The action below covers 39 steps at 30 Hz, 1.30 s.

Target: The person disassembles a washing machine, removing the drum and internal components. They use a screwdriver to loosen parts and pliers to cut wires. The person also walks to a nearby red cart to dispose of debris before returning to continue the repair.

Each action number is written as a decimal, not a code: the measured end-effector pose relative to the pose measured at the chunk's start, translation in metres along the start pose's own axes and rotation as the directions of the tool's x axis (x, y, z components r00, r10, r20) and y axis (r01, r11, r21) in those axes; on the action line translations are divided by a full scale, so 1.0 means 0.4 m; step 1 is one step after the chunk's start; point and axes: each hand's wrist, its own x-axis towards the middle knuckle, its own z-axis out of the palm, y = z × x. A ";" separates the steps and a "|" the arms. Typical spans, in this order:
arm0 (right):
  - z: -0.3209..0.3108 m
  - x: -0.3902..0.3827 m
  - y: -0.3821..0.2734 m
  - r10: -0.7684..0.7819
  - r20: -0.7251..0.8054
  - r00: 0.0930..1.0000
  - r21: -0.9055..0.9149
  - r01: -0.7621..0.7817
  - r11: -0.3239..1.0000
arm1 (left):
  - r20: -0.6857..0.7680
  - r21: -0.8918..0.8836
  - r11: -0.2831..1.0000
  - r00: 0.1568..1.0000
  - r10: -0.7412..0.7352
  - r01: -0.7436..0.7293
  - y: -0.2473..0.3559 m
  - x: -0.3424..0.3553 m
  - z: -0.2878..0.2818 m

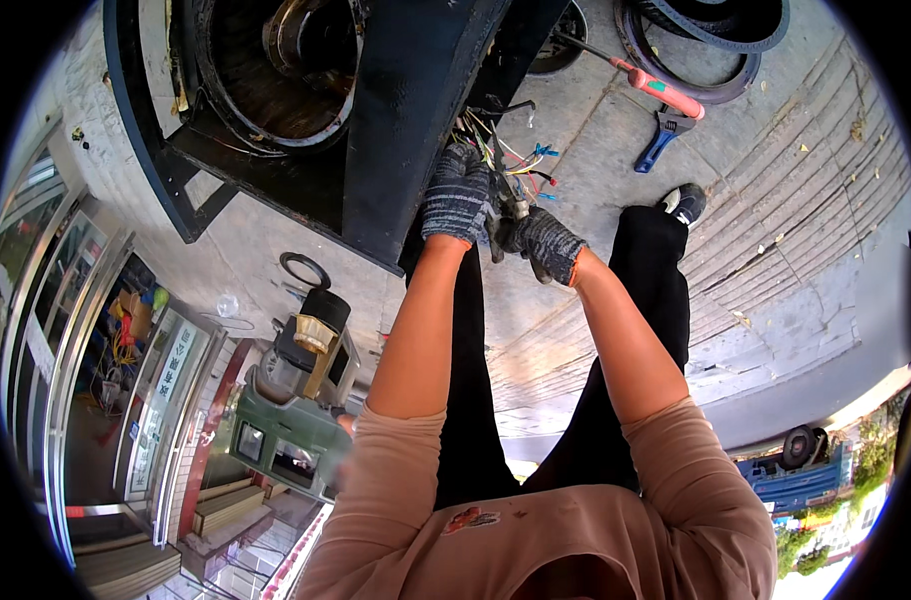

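Both my hands wear grey-and-black knit gloves with orange cuffs. My left hand [455, 200] is closed beside the lower end of a black metal housing [400, 130], against a bundle of thin coloured wires [515, 165]. Just right of it, my right hand [547, 247] is closed, its fingertips at a small metal fitting [521, 208] on a dark, narrow piece among the wires. What either hand grips is mostly hidden by the gloves. Several loose wire ends, some blue and one red, fan out to the right above my right hand.
An adjustable wrench [659, 145] with a blue handle and a tool with a red grip [665, 92] lie on the paving. Behind them are black rubber rings [715, 25]. The housing holds a round, oily drum [275, 125]. A green machine [285, 430] stands at left.
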 end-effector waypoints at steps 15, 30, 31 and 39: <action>-0.007 0.129 0.096 -0.236 -0.012 0.972 -0.308 0.221 0.925 | 0.011 0.219 0.975 1.000 0.029 -0.031 0.112 -0.036 -0.056; 0.017 0.089 0.050 -0.353 -0.011 0.936 -0.454 0.310 0.835 | 0.002 0.163 0.984 0.998 -0.067 0.066 0.152 -0.075 -0.076; 0.006 0.095 0.060 -0.358 0.025 0.933 -0.383 0.340 0.859 | 0.004 0.116 0.990 0.996 -0.087 0.086 0.150 -0.073 -0.074; 0.019 0.023 0.009 -0.318 0.149 0.936 -0.119 0.336 0.934 | -0.003 0.065 0.996 0.998 -0.058 0.058 0.099 -0.070 -0.066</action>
